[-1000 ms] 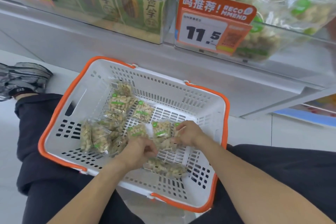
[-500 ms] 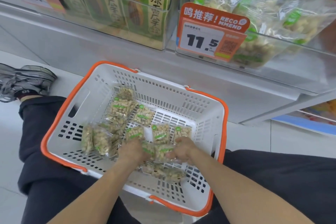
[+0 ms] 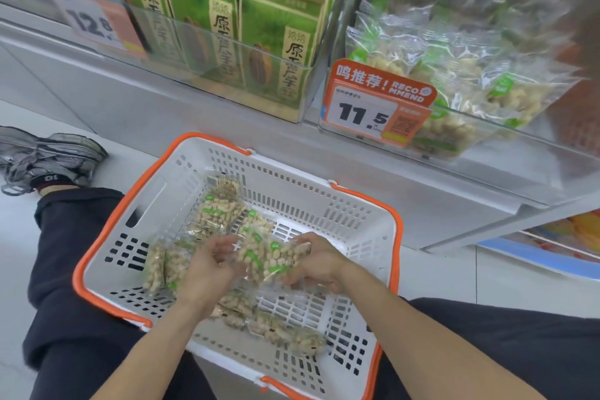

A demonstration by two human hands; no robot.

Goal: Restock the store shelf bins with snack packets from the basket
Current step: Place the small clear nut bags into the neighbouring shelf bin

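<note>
A white basket with an orange rim [image 3: 363,227] sits between my legs on the floor. Several clear peanut packets with green labels [image 3: 214,211] lie inside it. A bunch of these packets [image 3: 269,256] is lifted above the basket floor, gripped from the left by my left hand [image 3: 211,266] and from the right by my right hand [image 3: 318,263]. More packets [image 3: 285,334] lie under my wrists. The clear shelf bin [image 3: 470,81] at the upper right holds the same peanut packets behind an orange 11.5 price tag [image 3: 376,104].
Left of it, another clear bin holds green cartons [image 3: 259,42] behind a 12.8 price tag [image 3: 97,23]. The grey shelf ledge [image 3: 357,178] juts out just beyond the basket. My shoe [image 3: 42,159] and dark trouser legs flank the basket.
Both hands have gathered packets together and lifted the bunch off the basket floor. The view has tilted up, showing more of the shelf bins.
</note>
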